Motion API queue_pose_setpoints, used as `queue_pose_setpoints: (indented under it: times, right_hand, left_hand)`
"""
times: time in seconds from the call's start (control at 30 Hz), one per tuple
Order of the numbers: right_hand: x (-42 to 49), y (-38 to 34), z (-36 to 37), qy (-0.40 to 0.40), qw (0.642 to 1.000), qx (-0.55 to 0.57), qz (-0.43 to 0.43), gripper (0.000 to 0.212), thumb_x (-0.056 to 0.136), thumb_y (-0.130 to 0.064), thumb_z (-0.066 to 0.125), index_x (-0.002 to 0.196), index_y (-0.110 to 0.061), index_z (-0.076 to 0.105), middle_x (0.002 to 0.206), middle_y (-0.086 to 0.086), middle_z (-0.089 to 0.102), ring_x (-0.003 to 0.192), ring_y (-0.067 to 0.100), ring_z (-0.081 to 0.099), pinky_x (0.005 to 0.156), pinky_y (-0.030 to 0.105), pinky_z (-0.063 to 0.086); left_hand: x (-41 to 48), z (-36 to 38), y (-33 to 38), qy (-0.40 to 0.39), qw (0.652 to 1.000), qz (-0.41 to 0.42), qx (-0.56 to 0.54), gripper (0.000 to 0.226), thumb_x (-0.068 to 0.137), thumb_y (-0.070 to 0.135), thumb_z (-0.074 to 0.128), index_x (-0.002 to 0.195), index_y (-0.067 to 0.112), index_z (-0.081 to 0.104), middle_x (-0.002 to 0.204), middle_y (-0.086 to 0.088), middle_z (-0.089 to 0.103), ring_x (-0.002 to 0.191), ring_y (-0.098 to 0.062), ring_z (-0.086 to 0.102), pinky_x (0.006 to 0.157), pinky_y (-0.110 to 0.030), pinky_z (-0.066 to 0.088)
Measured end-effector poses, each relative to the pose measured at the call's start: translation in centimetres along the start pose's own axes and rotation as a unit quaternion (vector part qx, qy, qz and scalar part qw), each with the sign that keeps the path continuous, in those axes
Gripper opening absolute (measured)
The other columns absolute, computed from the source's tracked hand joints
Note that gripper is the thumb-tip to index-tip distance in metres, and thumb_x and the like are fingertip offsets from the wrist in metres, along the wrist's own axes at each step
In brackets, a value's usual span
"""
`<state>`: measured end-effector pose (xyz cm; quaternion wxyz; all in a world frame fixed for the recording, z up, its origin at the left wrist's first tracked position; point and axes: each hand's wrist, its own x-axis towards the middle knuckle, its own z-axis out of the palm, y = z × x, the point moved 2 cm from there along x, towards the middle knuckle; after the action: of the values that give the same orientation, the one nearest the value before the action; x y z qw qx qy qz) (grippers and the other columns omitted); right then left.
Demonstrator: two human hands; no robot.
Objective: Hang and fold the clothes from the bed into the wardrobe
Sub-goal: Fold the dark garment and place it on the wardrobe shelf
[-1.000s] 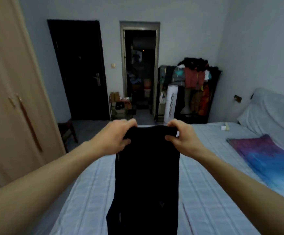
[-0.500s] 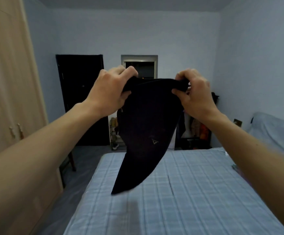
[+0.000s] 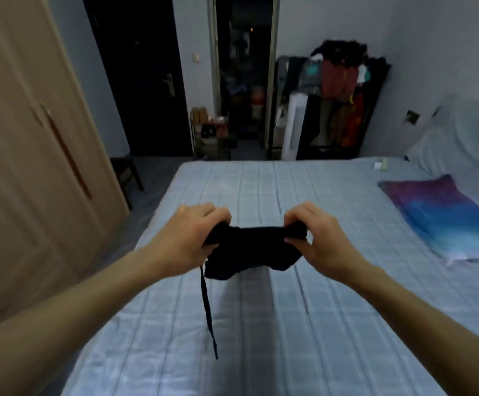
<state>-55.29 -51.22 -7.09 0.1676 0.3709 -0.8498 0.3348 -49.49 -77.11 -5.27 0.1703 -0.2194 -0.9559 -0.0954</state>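
Left hand (image 3: 188, 242): fingers curled over the left end of the garment, thumb beneath. It grips the cloth bunched in its fist.
Right hand (image 3: 319, 244): pinches the right end of the garment between thumb and curled fingers, with the knuckles turned up.
Garment (image 3: 249, 250): black and bunched, drawn taut along its top edge between the two hands. It is held in the air over the middle of the bed, and its lower edge sags in two lobes.
Cord (image 3: 207, 307): thin and black. It hangs from the garment's left side, just beside the left wrist, with its lower end free above the sheet.
Bed (image 3: 261, 352): covered with a pale blue checked sheet and fills the lower and middle field. A dark shadow lies on the sheet under the garment.
Pillow (image 3: 443, 215): purple and blue, lying on the right side of the bed, well apart from both hands.
Small white thing (image 3: 379, 165): lies near the bed's far right corner and is too small to identify.
Wardrobe (image 3: 32, 138): light wood, standing left of the bed. Its doors are closed, and long handles sit at the seam.
Door (image 3: 144, 75): dark and closed, in the far wall, with a metal handle.
Doorway (image 3: 244, 67): open, just right of the door, with a dim, cluttered room beyond.
Rack (image 3: 341, 90): in the far corner, right of the doorway, laden with dark, red and orange clothes.
White tower (image 3: 292, 124): a tall, narrow unit standing on the floor at the rack's left side.
Stool (image 3: 127, 170): dark, on the floor between the wardrobe and the door.
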Motion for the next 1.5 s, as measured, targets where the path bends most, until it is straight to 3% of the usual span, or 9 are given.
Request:
queue_pose_setpoints:
  times: [0.13,0.33,0.77,0.93,1.1,1.2,1.3,1.37,1.5]
  right_hand:
    - [-12.2,-0.8,3.4,-0.062,0.994,0.054,0.072,0.035,0.071,0.005,0.079,0.092,-0.016,0.06,0.088,-0.013,0.052,0.081,-0.005,0.049,0.075,0.009,0.037]
    - [-24.0,-4.3,7.7,-0.096,0.977,0.11,0.155,0.042,0.076,-0.001,0.073,0.092,-0.033,0.051,0.089,-0.017,0.051,0.08,0.003,0.052,0.074,0.014,0.039]
    - [-29.9,-14.7,11.1,-0.096,0.975,0.077,0.184,0.032,0.08,-0.006,0.078,0.091,-0.025,0.054,0.087,-0.013,0.051,0.077,0.011,0.053,0.071,0.018,0.044]
    - [-32.0,-16.3,11.3,-0.127,0.966,0.095,0.205,0.035,0.08,-0.008,0.077,0.093,-0.029,0.053,0.088,-0.011,0.056,0.077,0.014,0.057,0.068,0.028,0.05]
    - [-31.1,-14.8,12.0,-0.163,0.955,0.103,0.226,0.037,0.079,-0.007,0.073,0.092,-0.035,0.052,0.091,-0.01,0.058,0.082,0.016,0.059,0.071,0.026,0.051]
    - [-28.2,-12.4,12.9,-0.15,0.956,0.1,0.231,0.034,0.078,-0.005,0.073,0.092,-0.03,0.054,0.091,-0.012,0.058,0.085,0.016,0.058,0.073,0.03,0.052]
    - [-24.2,-8.8,14.0,-0.12,0.959,0.114,0.232,0.039,0.078,-0.002,0.074,0.095,-0.032,0.055,0.094,-0.013,0.059,0.088,0.013,0.059,0.073,0.024,0.051]
    - [-21.4,-5.7,14.7,-0.103,0.954,0.136,0.245,0.036,0.079,-0.001,0.073,0.097,-0.029,0.058,0.096,-0.014,0.06,0.092,0.011,0.06,0.074,0.019,0.052]
    - [-16.4,-0.1,15.9,-0.068,0.944,0.165,0.276,0.031,0.08,0.001,0.073,0.098,-0.021,0.062,0.097,-0.01,0.064,0.093,0.009,0.062,0.074,0.022,0.054]
  left_hand:
    - [-8.3,6.2,5.2,-0.086,0.995,0.021,-0.035,0.037,0.075,0.012,0.074,0.108,0.018,0.059,0.096,-0.002,0.061,0.083,-0.027,0.06,0.073,-0.038,0.044]
    - [-18.8,10.7,9.5,-0.162,0.983,0.032,-0.079,0.042,0.074,0.024,0.073,0.11,0.03,0.051,0.098,0.008,0.059,0.083,-0.018,0.059,0.076,-0.032,0.045]
    - [-30.4,8.7,10.0,-0.12,0.986,0.03,-0.115,0.055,0.064,0.011,0.077,0.108,0.031,0.051,0.094,0.009,0.059,0.077,-0.016,0.057,0.069,-0.031,0.046]
    - [-32.6,8.5,10.5,-0.142,0.98,0.041,-0.131,0.051,0.065,0.017,0.078,0.107,0.031,0.053,0.093,0.012,0.059,0.075,-0.012,0.055,0.071,-0.026,0.042]
    - [-32.6,9.7,9.4,-0.163,0.975,0.027,-0.146,0.042,0.076,0.023,0.07,0.111,0.034,0.049,0.095,0.015,0.057,0.078,-0.01,0.053,0.075,-0.027,0.04]
    - [-29.9,10.3,7.4,-0.153,0.976,-0.009,-0.158,0.041,0.077,0.02,0.071,0.113,0.031,0.053,0.1,0.013,0.06,0.088,-0.012,0.057,0.081,-0.03,0.042]
    - [-25.8,11.2,4.7,-0.146,0.971,-0.057,-0.181,0.045,0.078,0.021,0.073,0.117,0.028,0.054,0.101,0.013,0.063,0.093,-0.012,0.06,0.085,-0.034,0.045]
    - [-22.7,12.1,2.9,-0.143,0.96,-0.103,-0.216,0.046,0.079,0.021,0.074,0.116,0.032,0.048,0.095,0.016,0.061,0.088,-0.011,0.06,0.082,-0.033,0.047]
    - [-17.2,14.2,0.0,-0.144,0.937,-0.178,-0.263,0.049,0.081,0.019,0.075,0.116,0.035,0.044,0.093,0.012,0.061,0.086,-0.01,0.061,0.077,-0.035,0.052]
